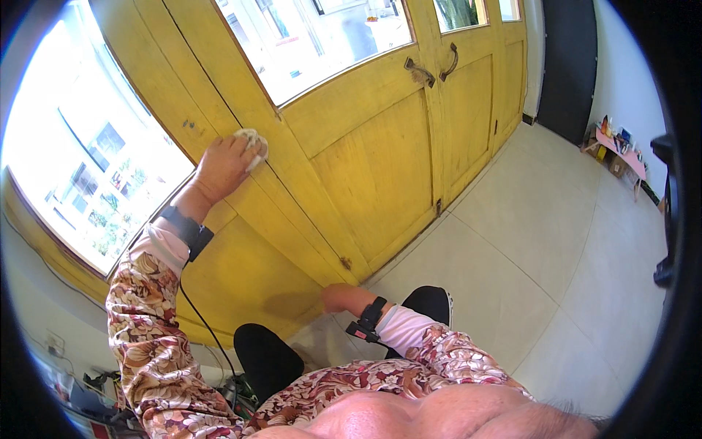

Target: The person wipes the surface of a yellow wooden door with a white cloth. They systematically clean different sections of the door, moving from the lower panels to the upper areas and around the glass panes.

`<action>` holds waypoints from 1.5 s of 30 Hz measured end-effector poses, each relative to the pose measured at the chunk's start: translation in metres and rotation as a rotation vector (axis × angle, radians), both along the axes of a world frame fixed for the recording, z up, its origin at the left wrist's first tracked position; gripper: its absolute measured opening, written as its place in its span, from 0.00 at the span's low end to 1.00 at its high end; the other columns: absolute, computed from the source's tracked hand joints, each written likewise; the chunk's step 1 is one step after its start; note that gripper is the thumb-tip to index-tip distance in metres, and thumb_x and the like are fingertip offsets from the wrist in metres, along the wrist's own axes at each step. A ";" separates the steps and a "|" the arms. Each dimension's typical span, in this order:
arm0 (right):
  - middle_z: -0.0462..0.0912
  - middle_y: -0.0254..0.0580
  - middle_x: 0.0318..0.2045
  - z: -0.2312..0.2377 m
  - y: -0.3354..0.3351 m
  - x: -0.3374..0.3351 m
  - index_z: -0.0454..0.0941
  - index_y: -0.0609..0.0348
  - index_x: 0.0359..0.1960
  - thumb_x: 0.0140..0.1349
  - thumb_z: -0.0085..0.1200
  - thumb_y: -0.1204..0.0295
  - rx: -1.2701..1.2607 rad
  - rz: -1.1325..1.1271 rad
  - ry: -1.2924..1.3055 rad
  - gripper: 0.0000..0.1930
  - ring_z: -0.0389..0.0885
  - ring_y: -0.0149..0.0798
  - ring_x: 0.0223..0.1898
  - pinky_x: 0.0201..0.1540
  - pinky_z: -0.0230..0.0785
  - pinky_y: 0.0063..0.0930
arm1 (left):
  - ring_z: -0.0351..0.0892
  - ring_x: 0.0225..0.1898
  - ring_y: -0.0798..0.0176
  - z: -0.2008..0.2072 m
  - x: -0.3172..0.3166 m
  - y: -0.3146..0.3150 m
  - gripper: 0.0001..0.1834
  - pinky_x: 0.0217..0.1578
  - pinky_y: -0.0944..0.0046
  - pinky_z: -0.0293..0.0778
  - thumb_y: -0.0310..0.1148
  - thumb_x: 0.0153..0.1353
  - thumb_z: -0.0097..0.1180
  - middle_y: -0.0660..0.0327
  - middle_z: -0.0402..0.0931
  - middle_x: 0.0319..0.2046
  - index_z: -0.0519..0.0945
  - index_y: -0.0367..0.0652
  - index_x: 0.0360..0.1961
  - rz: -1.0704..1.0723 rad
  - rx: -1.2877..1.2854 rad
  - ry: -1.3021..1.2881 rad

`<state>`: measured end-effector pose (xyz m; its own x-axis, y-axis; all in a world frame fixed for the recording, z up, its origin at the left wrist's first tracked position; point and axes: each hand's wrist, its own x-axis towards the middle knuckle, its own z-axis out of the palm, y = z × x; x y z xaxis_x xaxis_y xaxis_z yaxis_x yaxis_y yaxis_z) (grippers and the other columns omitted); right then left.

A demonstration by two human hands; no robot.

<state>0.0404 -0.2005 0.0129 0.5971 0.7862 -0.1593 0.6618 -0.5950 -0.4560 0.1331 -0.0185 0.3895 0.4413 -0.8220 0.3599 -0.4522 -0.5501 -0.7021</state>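
Note:
My left hand [223,167] is closed on a crumpled whitish cloth [254,137]. It presses the cloth against the yellow wooden door frame [285,212], close to a long vertical seam between the boards and right of a bright window. Lower down, my right hand [339,298] hangs in front of the bottom of the yellow woodwork, near my knees. Its fingers are turned away and hidden, so whether it holds anything does not show. Both wrists wear dark straps, and a black cable runs down from the left one.
Right of my left hand are yellow door panels with glass panes and two dark curved handles [419,72]. Pale floor tiles [504,219] spread to the right. A pink low table [620,154] with small items stands by the far wall, near a dark door [568,66]. Cables and clutter lie lower left.

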 end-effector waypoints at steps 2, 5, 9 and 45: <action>0.87 0.55 0.36 0.001 0.002 0.001 0.88 0.60 0.33 0.52 0.59 0.67 -0.027 -0.014 0.007 0.11 0.85 0.61 0.38 0.39 0.77 0.52 | 0.79 0.42 0.53 0.005 -0.002 0.005 0.26 0.43 0.50 0.73 0.34 0.56 0.64 0.59 0.76 0.41 0.74 0.53 0.58 0.129 0.018 0.005; 0.87 0.55 0.36 -0.002 0.004 0.001 0.88 0.59 0.33 0.53 0.58 0.68 -0.048 0.004 0.006 0.11 0.85 0.61 0.38 0.39 0.77 0.51 | 0.78 0.40 0.53 0.028 -0.001 0.020 0.25 0.41 0.52 0.71 0.34 0.57 0.63 0.59 0.75 0.38 0.76 0.56 0.58 0.163 -0.076 -0.151; 0.87 0.55 0.36 -0.011 0.004 -0.002 0.88 0.59 0.32 0.54 0.57 0.68 -0.016 0.063 -0.024 0.10 0.85 0.61 0.37 0.39 0.76 0.51 | 0.80 0.37 0.55 0.110 0.005 0.058 0.31 0.38 0.55 0.74 0.36 0.58 0.66 0.58 0.78 0.47 0.73 0.62 0.63 0.115 -0.187 -0.459; 0.87 0.54 0.35 0.004 0.000 0.002 0.87 0.60 0.33 0.52 0.59 0.68 -0.057 -0.073 0.035 0.11 0.86 0.58 0.39 0.39 0.77 0.50 | 0.81 0.53 0.51 0.146 0.024 0.029 0.27 0.48 0.54 0.81 0.48 0.69 0.57 0.55 0.77 0.58 0.70 0.61 0.69 0.419 -0.259 -0.671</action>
